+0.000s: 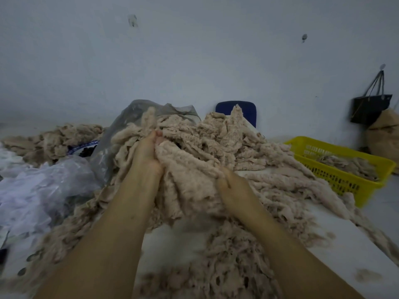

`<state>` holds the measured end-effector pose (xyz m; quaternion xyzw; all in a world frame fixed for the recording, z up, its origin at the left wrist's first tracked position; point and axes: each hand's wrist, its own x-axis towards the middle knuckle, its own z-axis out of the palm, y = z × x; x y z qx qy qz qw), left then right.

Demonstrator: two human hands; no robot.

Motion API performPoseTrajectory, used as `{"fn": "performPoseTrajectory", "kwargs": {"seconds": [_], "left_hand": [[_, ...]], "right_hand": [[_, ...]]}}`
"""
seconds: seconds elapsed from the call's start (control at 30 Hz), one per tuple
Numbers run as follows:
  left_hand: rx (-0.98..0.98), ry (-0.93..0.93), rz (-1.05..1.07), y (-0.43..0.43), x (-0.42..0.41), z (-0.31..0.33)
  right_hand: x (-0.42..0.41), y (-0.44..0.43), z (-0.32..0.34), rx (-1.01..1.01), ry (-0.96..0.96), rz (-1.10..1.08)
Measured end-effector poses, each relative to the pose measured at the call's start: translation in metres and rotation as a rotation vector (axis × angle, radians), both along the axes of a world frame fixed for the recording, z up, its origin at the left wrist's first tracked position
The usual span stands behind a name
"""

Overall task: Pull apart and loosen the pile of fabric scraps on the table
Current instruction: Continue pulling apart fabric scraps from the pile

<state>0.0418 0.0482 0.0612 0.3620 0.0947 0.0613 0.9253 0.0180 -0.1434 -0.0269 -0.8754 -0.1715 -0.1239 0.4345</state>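
I log the pile of beige fuzzy fabric scraps at the centre of the flat white table, spreading from the near edge up towards the far wall. The left hand is pushed into the upper middle of the pile, fingers curled round a bunch of scraps and gripping it. The right hand sits nearer and to the right, its fingers dug into the same raised bunch and closed on it; the fingertips are hidden by fabric. Strands hang from the held bunch to the table between both forearms. At the far left of the pile I note a crumpled grey translucent plastic bag, with a crumpled pale plastic sheet nearer on the left. A yellow slotted plastic basket stands at the right, touching the pile's edge, with some scraps inside. A black handbag hangs on the far wall at the right.
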Motion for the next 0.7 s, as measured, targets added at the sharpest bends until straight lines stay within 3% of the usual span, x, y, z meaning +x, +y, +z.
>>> {"fn": "performPoseTrajectory", "kwargs": {"seconds": [0.17, 0.33, 0.47, 0.5, 0.6, 0.7], "left_hand": [[0.004, -0.152, 0.119, 0.023, -0.012, -0.005], [-0.027, -0.065, 0.025, 0.007, -0.016, 0.000], [-0.033, -0.061, 0.073, -0.007, -0.013, -0.005], [0.009, -0.066, 0.074, -0.010, -0.012, -0.007], [0.071, -0.080, -0.078, -0.026, -0.014, -0.005], [0.047, -0.029, -0.051, -0.025, -0.010, 0.002]], "right_hand": [[0.009, -0.053, -0.024, 0.030, 0.134, -0.351], [0.009, -0.035, -0.008, -0.111, 0.248, -0.021], [-0.008, -0.006, 0.017, 0.283, 0.234, 0.125], [-0.011, 0.003, 0.020, 0.273, 0.158, 0.117], [-0.006, 0.022, 0.019, -0.062, -0.138, 0.022], [0.006, 0.004, 0.006, -0.192, -0.101, -0.158]]}}
